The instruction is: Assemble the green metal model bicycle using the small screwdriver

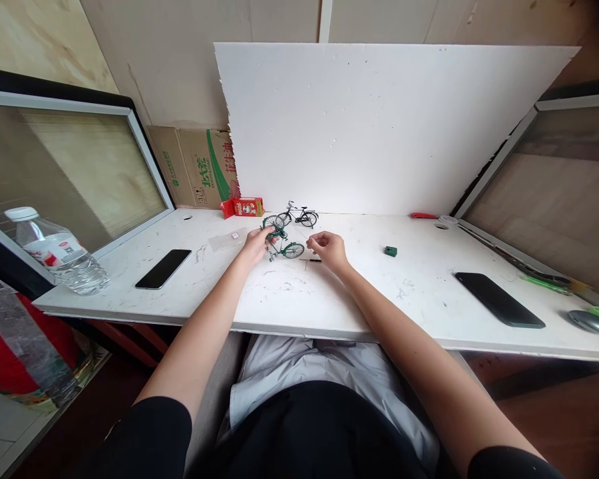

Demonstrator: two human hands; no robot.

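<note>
A small green model bicycle [285, 247] stands on the white table [329, 293] in front of me. My left hand [257, 243] is closed on its front end, fingers pinched round the handlebar area. My right hand [328, 249] hovers just right of the rear wheel, fingers curled in a pinch on something too small to make out. A thin dark rod [312, 260] lies on the table under that hand. Behind the green one stands a second model bicycle, black [293, 215].
Two black phones lie flat, one at the left [163, 268] and one at the right [499, 299]. A water bottle [54, 255] stands at the left edge. A red box [243, 207], small green block [390, 251], red tool [424, 215] and grey mouse [591, 321] are also on the table.
</note>
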